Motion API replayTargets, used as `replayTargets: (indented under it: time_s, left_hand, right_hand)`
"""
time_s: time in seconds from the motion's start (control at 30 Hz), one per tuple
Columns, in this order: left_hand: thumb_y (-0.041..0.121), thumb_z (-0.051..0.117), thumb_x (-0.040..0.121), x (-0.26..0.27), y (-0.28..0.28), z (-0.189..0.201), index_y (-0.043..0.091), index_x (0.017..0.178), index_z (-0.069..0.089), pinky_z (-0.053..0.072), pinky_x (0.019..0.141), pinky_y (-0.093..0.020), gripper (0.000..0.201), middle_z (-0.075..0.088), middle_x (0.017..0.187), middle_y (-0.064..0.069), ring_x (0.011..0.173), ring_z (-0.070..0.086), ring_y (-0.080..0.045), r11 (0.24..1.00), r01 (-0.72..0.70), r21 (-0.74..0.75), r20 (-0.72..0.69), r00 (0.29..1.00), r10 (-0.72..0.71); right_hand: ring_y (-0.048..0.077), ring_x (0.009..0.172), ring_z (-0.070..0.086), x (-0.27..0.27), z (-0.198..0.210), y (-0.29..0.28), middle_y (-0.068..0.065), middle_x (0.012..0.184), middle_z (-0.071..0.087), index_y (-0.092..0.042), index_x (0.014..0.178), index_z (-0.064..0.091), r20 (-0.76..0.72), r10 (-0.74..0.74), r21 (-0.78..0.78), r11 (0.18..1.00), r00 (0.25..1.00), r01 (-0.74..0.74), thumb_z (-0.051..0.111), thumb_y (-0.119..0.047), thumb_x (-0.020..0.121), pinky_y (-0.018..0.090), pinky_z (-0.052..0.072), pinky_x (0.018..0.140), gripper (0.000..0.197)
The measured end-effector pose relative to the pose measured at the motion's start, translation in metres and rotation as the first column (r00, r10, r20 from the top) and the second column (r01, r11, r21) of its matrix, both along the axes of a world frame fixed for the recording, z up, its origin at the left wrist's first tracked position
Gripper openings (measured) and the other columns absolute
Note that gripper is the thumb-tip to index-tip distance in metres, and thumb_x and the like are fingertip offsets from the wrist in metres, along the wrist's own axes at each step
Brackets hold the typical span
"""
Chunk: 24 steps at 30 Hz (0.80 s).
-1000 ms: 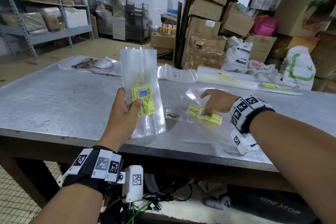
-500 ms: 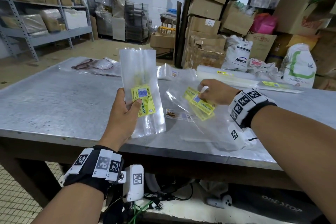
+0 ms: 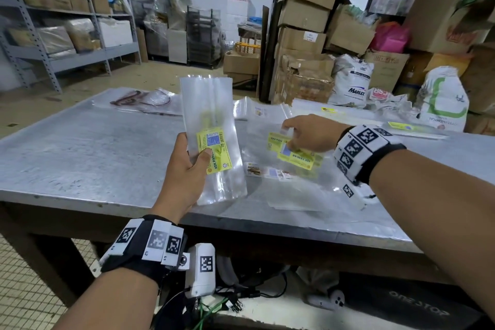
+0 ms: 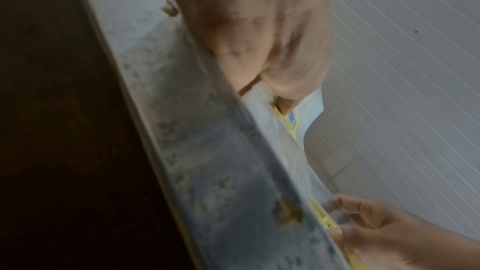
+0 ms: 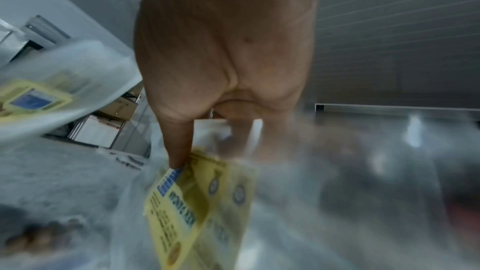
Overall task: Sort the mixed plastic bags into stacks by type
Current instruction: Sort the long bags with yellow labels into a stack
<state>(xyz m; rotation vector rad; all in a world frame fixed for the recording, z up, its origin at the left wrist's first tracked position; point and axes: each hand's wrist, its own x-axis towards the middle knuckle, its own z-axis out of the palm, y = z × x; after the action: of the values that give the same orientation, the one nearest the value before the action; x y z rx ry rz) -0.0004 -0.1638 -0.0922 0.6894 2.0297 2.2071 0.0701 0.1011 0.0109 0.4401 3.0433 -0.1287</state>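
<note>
My left hand [image 3: 191, 166] grips an upright clear bag [image 3: 210, 115] with a yellow KEK PANDAN label, thumb pressed on the label, above the near edge of the metal table [image 3: 80, 158]. To its right, my right hand [image 3: 300, 134] pinches a second clear bag with the same yellow label [image 3: 294, 155], lifted off the table and tilted. In the right wrist view the fingers [image 5: 179, 151] pinch that yellow label [image 5: 182, 202]. A clear bag with a brown printed label [image 3: 263, 170] lies flat under it.
More clear bags lie in stacks along the table's far edge [image 3: 334, 112], and one with dark cords inside [image 3: 142, 99] at the far left. Cardboard boxes [image 3: 305, 35] and sacks [image 3: 442, 99] stand behind the table. Shelving [image 3: 67, 35] is at the left.
My right hand has pinched the yellow-labelled bag off the table, lifted it and carried it leftward toward the bag in my left hand. The left hand has stayed in place.
</note>
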Motion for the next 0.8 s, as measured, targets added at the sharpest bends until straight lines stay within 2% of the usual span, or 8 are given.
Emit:
replayTargets:
  time_s: [0.1,0.2,0.33,0.5,0.57,0.63,0.7,0.8]
  left_hand:
    - [0.009,0.056,0.104,0.0,0.0,0.0,0.029,0.119,0.051,0.055,0.1,-0.038,0.025,0.073,0.117,0.008,0.108,0.07,-0.006,1.0,0.009,0.004,0.001,1.0,-0.009]
    - [0.01,0.056,0.104,-0.001,0.0,-0.001,0.03,0.12,0.051,0.055,0.101,-0.038,0.026,0.073,0.119,0.007,0.109,0.07,-0.006,1.0,0.012,-0.002,0.001,1.0,-0.012]
    - [0.011,0.056,0.104,-0.002,0.0,-0.001,0.03,0.122,0.05,0.055,0.1,-0.038,0.027,0.074,0.117,0.008,0.109,0.07,-0.006,1.0,0.007,-0.006,0.003,1.0,-0.007]
    - [0.012,0.056,0.104,-0.001,-0.001,-0.001,0.024,0.126,0.049,0.055,0.098,-0.034,0.026,0.073,0.119,0.006,0.108,0.07,-0.004,1.0,0.003,-0.01,-0.006,1.0,-0.003]
    - [0.011,0.056,0.104,-0.001,-0.001,-0.001,0.023,0.124,0.049,0.056,0.096,-0.033,0.025,0.074,0.115,0.009,0.106,0.071,-0.003,1.0,0.001,-0.002,-0.007,1.0,-0.001]
    - [0.01,0.055,0.104,0.0,0.0,0.0,0.023,0.121,0.049,0.056,0.094,-0.031,0.023,0.075,0.111,0.011,0.103,0.071,-0.001,1.0,0.004,-0.001,-0.011,1.0,-0.004]
    - [0.009,0.055,0.104,0.0,0.0,0.0,0.024,0.119,0.049,0.056,0.093,-0.03,0.022,0.075,0.11,0.011,0.102,0.071,-0.002,1.0,0.013,0.007,-0.008,1.0,-0.013]
    - [0.009,0.054,0.105,-0.001,0.001,-0.001,0.025,0.117,0.049,0.056,0.091,-0.03,0.022,0.076,0.105,0.014,0.101,0.071,-0.001,1.0,0.019,0.013,-0.011,1.0,-0.019]
  right_hand:
    - [0.02,0.099,0.06,0.001,-0.01,0.003,-0.002,0.114,0.063,-0.029,0.133,0.054,0.003,-0.011,-0.022,1.0,1.0,0.011,0.066,-0.038,0.097,0.032,0.043,0.081,0.04]
    - [0.018,0.099,0.06,0.003,-0.01,0.003,-0.002,0.117,0.065,-0.031,0.125,0.055,0.006,-0.026,-0.012,1.0,1.0,0.026,0.062,-0.038,0.098,0.032,0.042,0.081,0.029]
    - [0.017,0.102,0.053,0.006,0.003,0.003,0.001,0.128,0.063,-0.024,0.142,0.051,-0.038,-0.001,0.011,1.0,0.999,0.001,0.055,-0.033,0.104,0.03,0.041,0.088,0.039]
    - [0.025,0.107,0.059,0.004,0.026,0.0,0.005,0.127,0.064,-0.022,0.135,0.054,-0.158,0.041,0.055,0.998,0.987,-0.032,0.053,-0.031,0.105,0.04,0.051,0.093,0.032]
    - [0.022,0.107,0.058,0.005,0.023,-0.002,0.004,0.127,0.064,-0.023,0.138,0.053,-0.123,0.036,0.06,0.998,0.992,-0.029,0.053,-0.033,0.104,0.039,0.049,0.095,0.035]
    - [0.02,0.106,0.055,0.007,0.011,-0.002,0.001,0.127,0.063,-0.026,0.139,0.052,-0.027,0.012,0.043,0.999,1.0,-0.011,0.055,-0.036,0.103,0.036,0.046,0.094,0.037]
    - [0.02,0.105,0.055,0.007,-0.001,0.0,0.0,0.126,0.063,-0.029,0.133,0.054,0.031,-0.006,0.033,0.999,1.0,0.005,0.057,-0.04,0.101,0.033,0.044,0.09,0.034]
    - [0.018,0.102,0.057,0.008,-0.009,0.003,-0.001,0.119,0.064,-0.033,0.124,0.056,0.015,-0.014,0.005,1.0,1.0,0.014,0.06,-0.039,0.1,0.031,0.043,0.084,0.025]
